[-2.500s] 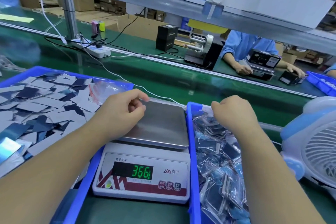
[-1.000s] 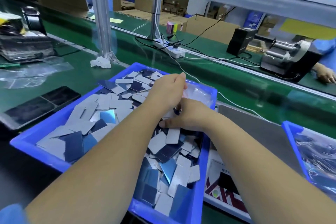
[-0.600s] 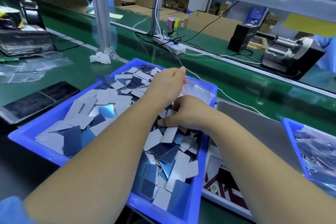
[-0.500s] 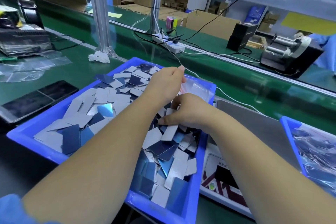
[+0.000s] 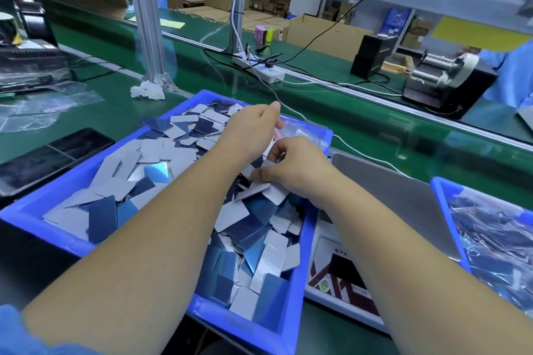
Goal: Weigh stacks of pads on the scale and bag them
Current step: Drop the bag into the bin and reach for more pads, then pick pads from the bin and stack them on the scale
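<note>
Gathering is the step in hand, as far as the head view, the only one, shows: both hands work at the far right corner of the blue bin (image 5: pixel 52 228) heaped with loose pads (image 5: pixel 161 150), thin rounded rectangles lying grey side or glossy blue side up, overlapping at all angles. The right hand (image 5: pixel 294 167) has its fingers curled down onto a few grey pads near the bin's right wall, thumb against an edge, pinching or raking them together; how many it holds cannot be told. The left hand (image 5: pixel 251 132) sits just beyond it with fingers bent over the pile beside a clear plastic bag (image 5: pixel 302 135) tucked in the corner; whether it grips pads or the bag is hidden by its own back. The pads look light, flat and fairly stiff, and the glossy faces are probably slippery, so a loose stack would likely fan out or slide. My judgement is that they are best squared up and taken by the long edges between thumb and fingers, not by the faces. Just beside the bin stands the scale (image 5: pixel 398 204), its steel platform bare, and past it a second blue bin (image 5: pixel 444 196) of filled bags.
</note>
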### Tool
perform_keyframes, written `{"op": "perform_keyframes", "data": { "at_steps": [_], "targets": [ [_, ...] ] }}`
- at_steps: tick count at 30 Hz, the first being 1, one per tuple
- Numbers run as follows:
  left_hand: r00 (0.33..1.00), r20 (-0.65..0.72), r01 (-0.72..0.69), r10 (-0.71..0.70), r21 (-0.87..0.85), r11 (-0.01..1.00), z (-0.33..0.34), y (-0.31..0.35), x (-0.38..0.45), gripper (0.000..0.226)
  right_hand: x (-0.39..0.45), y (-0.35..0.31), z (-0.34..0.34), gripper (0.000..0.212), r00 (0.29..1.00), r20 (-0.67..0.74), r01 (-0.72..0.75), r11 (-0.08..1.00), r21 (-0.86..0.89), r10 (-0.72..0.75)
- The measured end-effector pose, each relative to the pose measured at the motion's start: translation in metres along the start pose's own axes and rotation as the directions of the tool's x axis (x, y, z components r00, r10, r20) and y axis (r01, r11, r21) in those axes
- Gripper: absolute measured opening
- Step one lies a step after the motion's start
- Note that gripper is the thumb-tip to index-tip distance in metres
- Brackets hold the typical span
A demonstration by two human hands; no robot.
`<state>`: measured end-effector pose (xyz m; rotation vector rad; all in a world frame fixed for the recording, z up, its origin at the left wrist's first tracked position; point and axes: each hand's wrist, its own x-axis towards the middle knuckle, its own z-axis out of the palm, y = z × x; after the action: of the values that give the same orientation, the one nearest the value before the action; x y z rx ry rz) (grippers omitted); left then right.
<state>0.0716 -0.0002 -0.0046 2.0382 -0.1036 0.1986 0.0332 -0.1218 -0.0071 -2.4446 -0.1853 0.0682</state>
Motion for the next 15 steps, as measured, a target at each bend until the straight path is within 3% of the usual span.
{"op": "perform_keyframes", "data": {
  "at_steps": [2, 6, 9, 12, 15],
  "targets": [
    [1.0, -0.002, 0.004, -0.004, -0.021, 1.0, -0.001, 0.0, 0.0, 0.046, 0.0, 0.0, -0.005, 0.037, 0.999, -0.039, -0.009, 0.999, 0.038, 0.01],
    [1.0, 0.016, -0.008, 0.009, -0.064, 0.998, -0.001, 0.001, -0.002, 0.047, -0.002, 0.01, -0.025, 0.038, 0.982, -0.16, -0.052, 0.958, 0.283, 0.1],
    [0.981, 0.177, -0.059, 0.076, -0.1, 0.993, 0.002, 0.002, -0.005, 0.051, -0.008, 0.022, -0.047, 0.036, 0.96, -0.219, -0.066, 0.903, 0.425, 0.173],
    [0.933, 0.324, -0.144, 0.155, -0.058, 0.988, 0.01, 0.0, -0.012, 0.05, -0.022, 0.047, -0.075, 0.034, 0.918, -0.321, -0.077, 0.9, 0.428, 0.232],
    [0.92, 0.349, -0.182, 0.181, -0.032, 0.983, 0.013, 0.0, -0.017, 0.043, -0.043, 0.083, -0.105, 0.033, 0.85, -0.443, -0.146, 0.935, 0.322, 0.286]
  ]
}}
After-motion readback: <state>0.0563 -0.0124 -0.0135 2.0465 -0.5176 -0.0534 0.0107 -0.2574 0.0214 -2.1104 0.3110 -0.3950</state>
